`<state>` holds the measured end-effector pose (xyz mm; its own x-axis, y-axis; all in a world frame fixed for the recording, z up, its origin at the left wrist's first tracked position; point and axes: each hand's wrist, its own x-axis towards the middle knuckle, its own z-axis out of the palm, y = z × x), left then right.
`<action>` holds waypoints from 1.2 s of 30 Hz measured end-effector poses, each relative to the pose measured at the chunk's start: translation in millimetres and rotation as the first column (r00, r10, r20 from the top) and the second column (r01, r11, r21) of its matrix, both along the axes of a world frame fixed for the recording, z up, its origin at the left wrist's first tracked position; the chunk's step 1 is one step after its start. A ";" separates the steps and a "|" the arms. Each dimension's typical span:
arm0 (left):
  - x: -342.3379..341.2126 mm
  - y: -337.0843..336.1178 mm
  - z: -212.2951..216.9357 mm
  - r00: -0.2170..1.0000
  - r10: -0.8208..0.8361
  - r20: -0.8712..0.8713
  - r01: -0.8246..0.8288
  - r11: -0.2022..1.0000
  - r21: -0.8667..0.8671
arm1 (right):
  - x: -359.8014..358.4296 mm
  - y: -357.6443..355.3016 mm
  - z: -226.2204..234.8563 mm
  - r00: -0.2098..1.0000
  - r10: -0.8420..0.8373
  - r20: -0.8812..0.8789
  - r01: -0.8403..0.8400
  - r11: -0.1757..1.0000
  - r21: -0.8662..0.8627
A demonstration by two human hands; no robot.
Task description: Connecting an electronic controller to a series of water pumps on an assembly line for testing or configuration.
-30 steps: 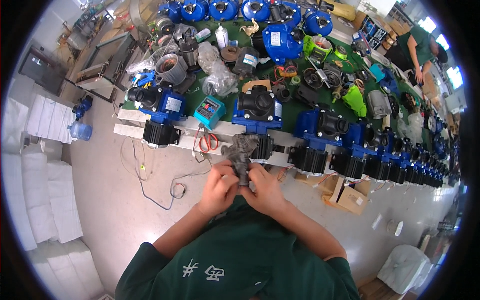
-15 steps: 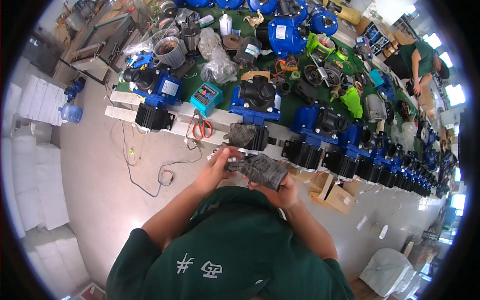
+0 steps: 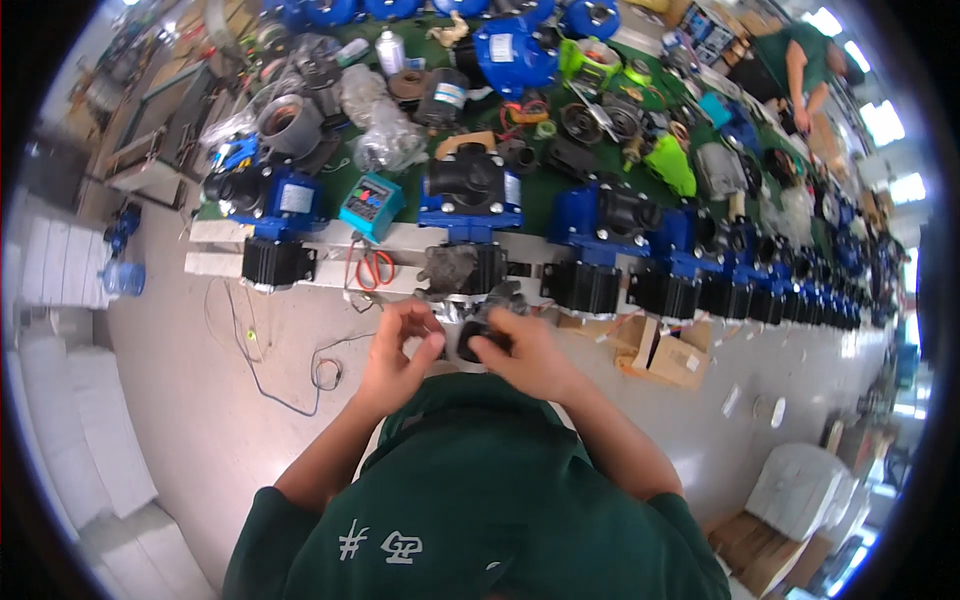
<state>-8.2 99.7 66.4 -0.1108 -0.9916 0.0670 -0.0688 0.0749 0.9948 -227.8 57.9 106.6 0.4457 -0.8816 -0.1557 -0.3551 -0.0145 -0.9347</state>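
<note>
Long green-topped workbench (image 3: 545, 190) w/ row of blue-and-black motor units (image 3: 470, 190) along front edge; below it, near chest, dark grey cast-metal part (image 3: 478, 325) gripped by both hands: right hand (image 3: 520, 350) wrapped round it, left hand (image 3: 400, 345) pinching its left end
</note>
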 end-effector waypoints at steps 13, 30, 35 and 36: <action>18.6 7.4 43.3 0.570 0.027 0.821 0.251 0.946 -0.205 | 48.5 4.6 -0.6 0.991 0.057 -0.122 -0.083 0.971 -0.226; 11.9 -30.7 7.9 0.879 0.247 -0.409 -0.189 0.966 0.176 | 76.8 4.3 -11.8 0.950 0.096 -0.297 -0.293 0.597 -0.747; 24.8 -23.4 12.0 0.743 0.117 -0.659 0.191 0.907 0.376 | 80.1 5.8 6.2 0.927 0.225 -0.301 -0.369 0.698 -0.614; 33.4 -26.4 5.4 0.780 0.108 -0.616 0.149 0.925 0.350 | 82.7 5.9 9.5 0.917 0.247 -0.313 -0.392 0.701 -0.596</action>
